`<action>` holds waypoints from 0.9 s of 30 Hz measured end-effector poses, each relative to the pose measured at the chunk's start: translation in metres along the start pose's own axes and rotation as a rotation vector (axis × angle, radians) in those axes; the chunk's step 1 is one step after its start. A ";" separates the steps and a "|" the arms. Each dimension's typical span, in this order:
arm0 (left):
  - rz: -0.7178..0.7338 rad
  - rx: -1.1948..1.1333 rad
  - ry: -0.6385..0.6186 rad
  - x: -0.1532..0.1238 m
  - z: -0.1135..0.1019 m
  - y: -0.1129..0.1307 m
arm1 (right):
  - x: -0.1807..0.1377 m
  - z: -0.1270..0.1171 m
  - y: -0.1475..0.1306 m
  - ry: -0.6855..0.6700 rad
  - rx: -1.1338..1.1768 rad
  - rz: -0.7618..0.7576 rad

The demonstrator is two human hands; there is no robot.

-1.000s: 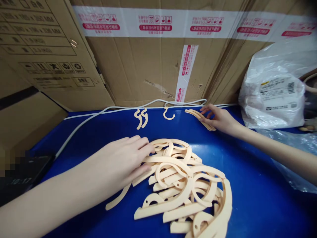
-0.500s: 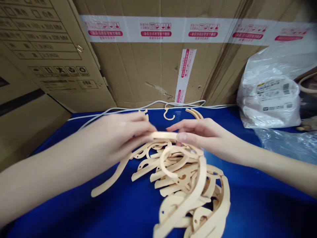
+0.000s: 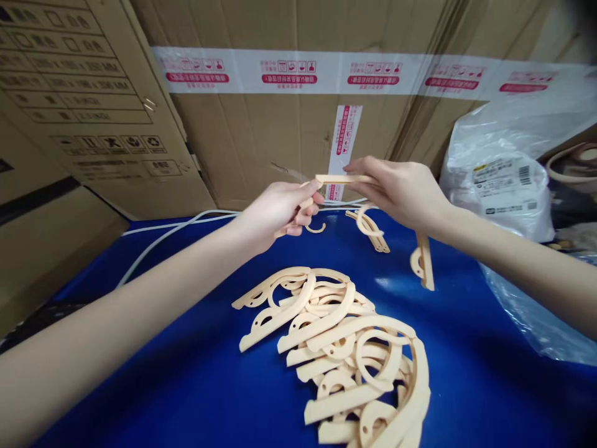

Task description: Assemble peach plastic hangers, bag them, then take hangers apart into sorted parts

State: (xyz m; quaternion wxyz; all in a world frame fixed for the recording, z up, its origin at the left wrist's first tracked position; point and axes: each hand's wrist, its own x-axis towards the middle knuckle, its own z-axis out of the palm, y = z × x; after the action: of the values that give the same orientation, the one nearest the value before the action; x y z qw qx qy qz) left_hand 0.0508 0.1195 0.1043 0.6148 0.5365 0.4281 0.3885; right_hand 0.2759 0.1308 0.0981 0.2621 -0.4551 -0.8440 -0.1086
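A beige folding clothes hanger (image 3: 338, 179) is held up between my hands above the blue surface. Fingers of my left hand (image 3: 291, 211) are closed at the bar's left end, and a beige piece shows between them. My right hand (image 3: 396, 186) grips the same hanger farther right, its fingers partly hidden behind the bar. Below that hand hangs a beige arm with a holed half-round tab (image 3: 423, 264), which looks like part of this hanger. Nearer me lies a heap of folded beige hangers (image 3: 326, 336), overlapping one another, below both hands.
Behind the blue cloth (image 3: 196, 373) stand large cardboard boxes (image 3: 261, 130). A white cable (image 3: 158, 233) runs along the back. More beige hanger parts (image 3: 377, 239) and a small hook (image 3: 317, 229) lie there. Clear plastic bags (image 3: 499, 186) sit at right.
Both hands have lifted the hanger up and away from the heap, toward the boxes. My right hand has turned over the bar. The heap below is now uncovered.
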 end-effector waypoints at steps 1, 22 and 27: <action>-0.012 -0.014 -0.025 0.006 0.004 -0.001 | 0.003 0.002 0.005 -0.010 -0.133 -0.047; -0.009 0.525 0.324 0.045 -0.073 -0.037 | 0.011 0.024 0.062 -0.232 0.953 0.325; 0.049 0.592 0.414 0.045 -0.081 -0.054 | 0.020 0.033 0.039 -0.016 1.075 0.445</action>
State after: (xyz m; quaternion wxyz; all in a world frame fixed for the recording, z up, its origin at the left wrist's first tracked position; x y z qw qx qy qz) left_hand -0.0100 0.1814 0.0410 0.3236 0.6111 0.6246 0.3629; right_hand 0.2876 0.1809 0.0790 0.4665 -0.4252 -0.6666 0.3964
